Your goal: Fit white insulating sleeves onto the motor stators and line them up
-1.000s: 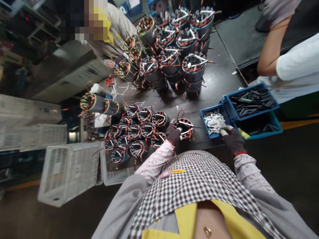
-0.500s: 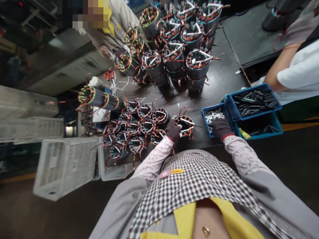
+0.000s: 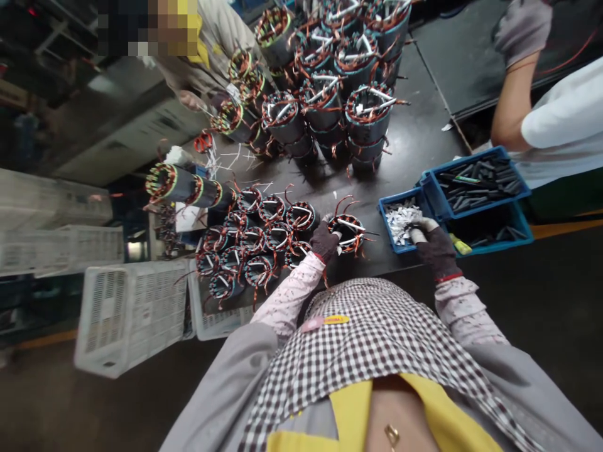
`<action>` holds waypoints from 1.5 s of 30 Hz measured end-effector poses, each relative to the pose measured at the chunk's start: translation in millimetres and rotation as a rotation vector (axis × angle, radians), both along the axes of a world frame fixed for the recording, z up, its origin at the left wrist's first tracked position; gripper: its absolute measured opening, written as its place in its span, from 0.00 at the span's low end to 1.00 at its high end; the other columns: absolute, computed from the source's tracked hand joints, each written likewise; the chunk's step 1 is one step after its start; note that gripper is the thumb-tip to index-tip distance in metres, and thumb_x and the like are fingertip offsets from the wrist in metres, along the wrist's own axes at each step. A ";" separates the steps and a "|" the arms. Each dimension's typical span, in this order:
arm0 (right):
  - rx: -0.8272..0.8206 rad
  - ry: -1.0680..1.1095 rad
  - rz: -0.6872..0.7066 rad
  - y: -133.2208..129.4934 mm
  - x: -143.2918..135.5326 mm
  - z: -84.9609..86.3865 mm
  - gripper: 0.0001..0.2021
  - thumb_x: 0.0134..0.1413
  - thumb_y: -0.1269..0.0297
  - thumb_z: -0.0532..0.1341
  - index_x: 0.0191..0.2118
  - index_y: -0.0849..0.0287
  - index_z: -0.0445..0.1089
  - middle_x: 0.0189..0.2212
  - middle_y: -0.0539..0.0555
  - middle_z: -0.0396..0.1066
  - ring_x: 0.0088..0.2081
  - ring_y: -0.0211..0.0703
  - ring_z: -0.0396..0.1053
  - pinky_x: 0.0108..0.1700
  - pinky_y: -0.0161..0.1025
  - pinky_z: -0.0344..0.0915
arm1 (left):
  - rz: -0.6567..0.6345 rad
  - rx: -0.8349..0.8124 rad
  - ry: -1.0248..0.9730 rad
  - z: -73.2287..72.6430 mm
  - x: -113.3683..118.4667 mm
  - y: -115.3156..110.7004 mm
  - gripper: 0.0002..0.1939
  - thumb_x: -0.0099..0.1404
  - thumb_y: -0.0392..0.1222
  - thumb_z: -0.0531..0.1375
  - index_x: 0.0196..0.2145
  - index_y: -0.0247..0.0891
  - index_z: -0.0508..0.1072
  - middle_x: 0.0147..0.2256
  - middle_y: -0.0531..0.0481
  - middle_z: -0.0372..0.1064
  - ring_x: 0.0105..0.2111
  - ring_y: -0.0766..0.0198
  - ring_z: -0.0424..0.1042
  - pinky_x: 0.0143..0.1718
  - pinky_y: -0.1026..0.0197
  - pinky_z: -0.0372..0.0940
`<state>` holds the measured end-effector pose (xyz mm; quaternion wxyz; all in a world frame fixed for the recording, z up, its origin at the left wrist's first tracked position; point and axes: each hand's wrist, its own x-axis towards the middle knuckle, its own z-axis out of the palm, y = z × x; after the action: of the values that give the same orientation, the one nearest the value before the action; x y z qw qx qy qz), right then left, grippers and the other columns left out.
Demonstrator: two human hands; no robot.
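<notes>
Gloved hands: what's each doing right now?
Left hand: closed, holding a copper-wound cylinder.
Right hand: at white pieces in a blue tray; can't tell if closed.

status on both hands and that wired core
Left hand gripping wired core. Right hand at white pieces in blue bin. Loose leads stick out, could snag.

No words or numbers are legible. Small red lettering on the yellow badge (image 3: 336,319) of the near checked apron (image 3: 377,345) is too blurred; the right-hand blue bin (image 3: 485,206) shows no readable label.
</notes>
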<state>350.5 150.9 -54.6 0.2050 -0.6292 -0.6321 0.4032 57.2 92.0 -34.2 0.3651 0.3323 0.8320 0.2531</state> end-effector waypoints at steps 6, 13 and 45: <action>-0.232 0.116 0.024 -50.3 -46.6 -8.6 0.14 0.58 0.57 0.63 0.44 0.56 0.81 0.45 0.59 0.83 0.49 0.54 0.76 0.60 0.51 0.70 | -0.025 -0.039 0.049 -3.3 -4.1 -12.3 0.35 0.58 0.32 0.68 0.63 0.43 0.78 0.51 0.43 0.81 0.55 0.47 0.78 0.64 0.48 0.69; -0.432 0.215 -0.123 -51.6 -57.4 -24.1 0.08 0.56 0.61 0.65 0.39 0.56 0.79 0.37 0.56 0.81 0.40 0.50 0.75 0.47 0.46 0.73 | -0.032 0.016 0.037 -11.9 -3.8 -14.2 0.34 0.60 0.31 0.67 0.65 0.41 0.76 0.52 0.44 0.82 0.54 0.50 0.79 0.64 0.50 0.70; 0.026 -0.475 0.566 -22.5 -112.0 54.3 0.28 0.71 0.51 0.60 0.68 0.63 0.68 0.57 0.72 0.74 0.49 0.58 0.76 0.50 0.46 0.68 | -0.209 0.113 -0.048 -1.0 6.8 -4.7 0.38 0.58 0.23 0.64 0.66 0.38 0.75 0.50 0.41 0.81 0.55 0.47 0.78 0.63 0.49 0.70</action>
<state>238.5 128.3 -0.3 -0.0594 -0.5027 -0.8162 0.2785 63.9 87.2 -35.2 0.3902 0.4309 0.7683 0.2681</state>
